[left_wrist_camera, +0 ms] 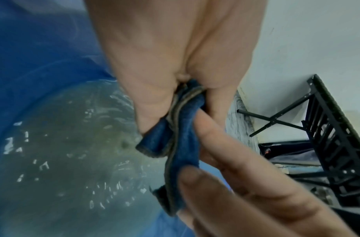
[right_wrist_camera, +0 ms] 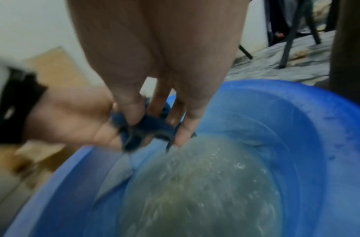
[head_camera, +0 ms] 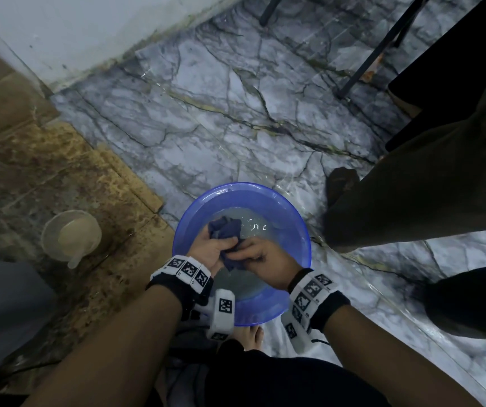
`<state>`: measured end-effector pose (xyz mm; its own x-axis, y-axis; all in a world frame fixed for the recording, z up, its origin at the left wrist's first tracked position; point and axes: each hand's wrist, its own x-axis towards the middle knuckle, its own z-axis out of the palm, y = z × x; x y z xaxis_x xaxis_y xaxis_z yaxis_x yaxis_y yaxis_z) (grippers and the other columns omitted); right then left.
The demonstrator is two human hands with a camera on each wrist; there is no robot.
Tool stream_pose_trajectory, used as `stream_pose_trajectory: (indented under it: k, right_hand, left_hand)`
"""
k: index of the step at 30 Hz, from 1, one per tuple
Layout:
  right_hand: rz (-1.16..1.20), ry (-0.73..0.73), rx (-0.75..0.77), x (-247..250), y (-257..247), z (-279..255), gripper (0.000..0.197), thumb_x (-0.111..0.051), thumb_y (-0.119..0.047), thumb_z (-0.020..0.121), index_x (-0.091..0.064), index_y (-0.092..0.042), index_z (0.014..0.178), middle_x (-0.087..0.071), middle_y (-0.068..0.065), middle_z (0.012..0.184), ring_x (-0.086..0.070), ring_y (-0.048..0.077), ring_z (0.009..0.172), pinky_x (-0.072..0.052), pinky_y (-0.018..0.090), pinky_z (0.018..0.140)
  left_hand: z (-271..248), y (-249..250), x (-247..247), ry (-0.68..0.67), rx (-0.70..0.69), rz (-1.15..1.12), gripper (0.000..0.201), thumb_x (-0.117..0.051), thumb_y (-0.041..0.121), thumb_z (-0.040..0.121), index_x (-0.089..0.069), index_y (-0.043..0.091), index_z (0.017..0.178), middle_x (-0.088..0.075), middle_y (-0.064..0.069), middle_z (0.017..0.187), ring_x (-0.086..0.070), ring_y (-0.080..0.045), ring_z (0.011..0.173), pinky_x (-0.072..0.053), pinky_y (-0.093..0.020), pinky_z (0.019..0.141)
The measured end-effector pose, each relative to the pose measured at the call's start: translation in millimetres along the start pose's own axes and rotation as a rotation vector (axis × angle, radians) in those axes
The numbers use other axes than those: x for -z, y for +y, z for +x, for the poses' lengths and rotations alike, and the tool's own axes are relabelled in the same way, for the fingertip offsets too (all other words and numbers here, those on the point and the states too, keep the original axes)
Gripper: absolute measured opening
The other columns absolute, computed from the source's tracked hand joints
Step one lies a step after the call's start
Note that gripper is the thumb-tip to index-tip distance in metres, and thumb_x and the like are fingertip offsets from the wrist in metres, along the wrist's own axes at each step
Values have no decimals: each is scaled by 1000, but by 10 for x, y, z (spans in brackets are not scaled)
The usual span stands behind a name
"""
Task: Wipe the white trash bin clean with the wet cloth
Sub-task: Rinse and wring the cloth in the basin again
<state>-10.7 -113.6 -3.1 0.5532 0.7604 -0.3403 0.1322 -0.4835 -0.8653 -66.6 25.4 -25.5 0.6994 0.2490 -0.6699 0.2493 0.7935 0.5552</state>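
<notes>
Cloth [head_camera: 226,230]: one piece, dark blue, wet and bunched into folds, with a paler stitched hem showing along its twisted edge in the left wrist view [left_wrist_camera: 181,128]. It sits low in the frame's centre, held above the murky water in one round blue plastic basin [head_camera: 291,212]. Two hands share it. The left hand [head_camera: 209,249] has its fingers curled round the upper bunch, and the right hand [head_camera: 260,255] pinches the lower end between thumb and fingers; each grip is closed tight on the fabric, and the hands touch one another over it. In the right wrist view the cloth [right_wrist_camera: 146,126] pokes out between the fingers, just above the water. Both wrists carry bands with black-and-white square markers. One bare foot [head_camera: 249,333] shows at the basin's near edge. At left of the frame, one small clear jug [head_camera: 71,235] of cloudy water stands on a brown stained floor. Beyond the basin, grey marbled floor [head_camera: 221,118] runs to a white wall at upper left. Dark-trousered legs [head_camera: 412,186] stand at right, and black metal furniture legs [head_camera: 382,45] at upper right.
</notes>
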Motion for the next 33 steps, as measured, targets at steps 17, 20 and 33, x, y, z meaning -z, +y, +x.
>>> stream_pose_trajectory:
  k: [17, 20, 33]
  right_hand:
    - [262, 120, -205, 487, -157, 251, 53, -49, 24, 80, -58, -8, 121, -62, 17, 105, -63, 8, 69, -54, 17, 60]
    - [323, 251, -204, 443, -90, 252, 54, -48, 25, 80, -58, -13, 118, -59, 12, 91, -62, 15, 66, -56, 21, 58]
    - [180, 466, -144, -15, -130, 117, 71, -61, 5, 81, -43, -38, 135, -60, -10, 86, -61, 10, 82, -52, 26, 84]
  left_hand:
    - [-1, 104, -20, -187, 41, 529, 59, -74, 1, 79, -49, 8, 131, -59, -10, 125, -59, -24, 111, -49, -38, 98]
    - [-27, 109, -49, -159, 53, 528, 35, -67, 6, 87, -57, 5, 120, -65, -17, 115, -63, -31, 106, -50, -43, 95]
    - [7, 242, -274, 149, 108, -48, 21, -44, 8, 99, -58, 10, 115, -63, -17, 103, -62, -34, 87, -57, -39, 49]
